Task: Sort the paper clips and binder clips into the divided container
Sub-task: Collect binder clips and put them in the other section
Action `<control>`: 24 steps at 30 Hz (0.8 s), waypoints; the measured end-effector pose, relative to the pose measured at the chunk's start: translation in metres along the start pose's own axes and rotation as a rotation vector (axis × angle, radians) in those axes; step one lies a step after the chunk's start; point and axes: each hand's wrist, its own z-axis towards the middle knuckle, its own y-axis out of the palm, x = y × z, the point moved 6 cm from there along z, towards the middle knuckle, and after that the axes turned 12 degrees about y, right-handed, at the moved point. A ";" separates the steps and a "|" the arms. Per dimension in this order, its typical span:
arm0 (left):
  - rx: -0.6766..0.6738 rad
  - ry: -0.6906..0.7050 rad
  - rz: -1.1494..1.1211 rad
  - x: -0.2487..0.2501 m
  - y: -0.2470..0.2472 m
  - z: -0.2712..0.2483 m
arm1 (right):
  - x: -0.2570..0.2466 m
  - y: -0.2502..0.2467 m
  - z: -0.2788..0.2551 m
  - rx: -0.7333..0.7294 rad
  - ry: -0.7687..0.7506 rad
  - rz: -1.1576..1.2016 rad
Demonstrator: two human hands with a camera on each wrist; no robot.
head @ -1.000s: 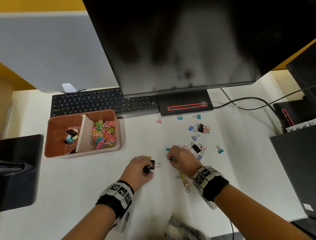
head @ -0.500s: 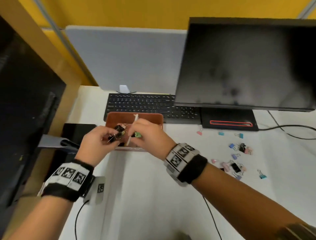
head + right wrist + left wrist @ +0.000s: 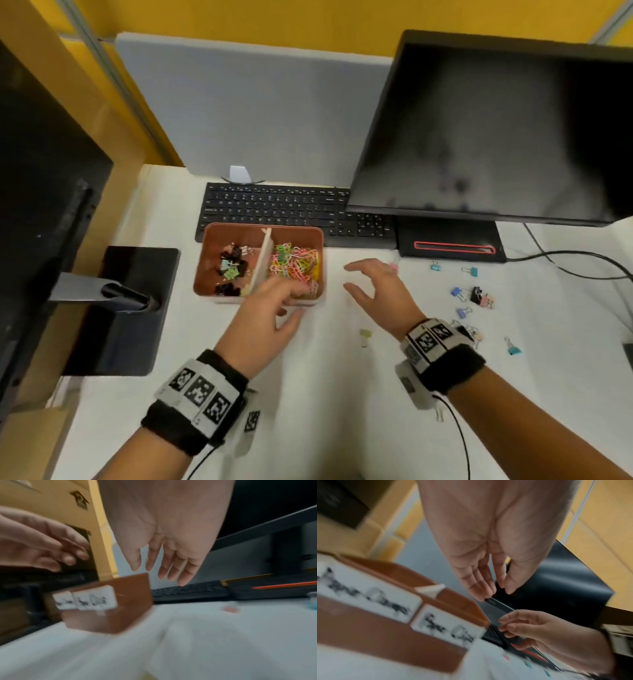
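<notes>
The brown divided container (image 3: 206, 260) stands in front of the keyboard, with a white divider (image 3: 263, 260) across it. Black and coloured binder clips (image 3: 233, 270) fill its left compartment and coloured paper clips (image 3: 298, 263) its right. My left hand (image 3: 291, 301) hovers over the container's front right corner with relaxed fingers and holds nothing. My right hand (image 3: 347, 277) is spread and empty just right of the container. Several loose binder clips (image 3: 474, 295) lie on the table to the right, and a yellowish one (image 3: 364, 336) lies between my wrists. The left wrist view shows an empty left hand (image 3: 496, 591), the right wrist view an empty right hand (image 3: 154, 569).
A black keyboard (image 3: 291, 209) lies behind the container, partly under the large monitor (image 3: 496, 130) and its base (image 3: 448, 241). Another screen's stand and base (image 3: 116, 308) sit at the left. A black cable (image 3: 582, 263) runs at the right.
Half a second ago both hands held binder clips over the container. Now both hands are empty and have drawn back, to the right of it and toward me.
</notes>
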 end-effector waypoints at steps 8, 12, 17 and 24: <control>-0.429 -0.098 0.086 -0.021 0.158 0.023 | 0.091 -0.009 0.037 -0.191 0.230 -0.284; -0.379 -0.090 0.150 -0.025 0.183 0.026 | 0.097 -0.003 0.038 -0.197 0.204 -0.389; -0.370 -0.082 0.159 -0.026 0.189 0.029 | 0.117 -0.004 0.015 -0.178 0.094 -0.353; -0.404 -0.147 0.115 -0.024 0.185 0.039 | 0.150 -0.046 -0.008 -0.027 0.163 -0.231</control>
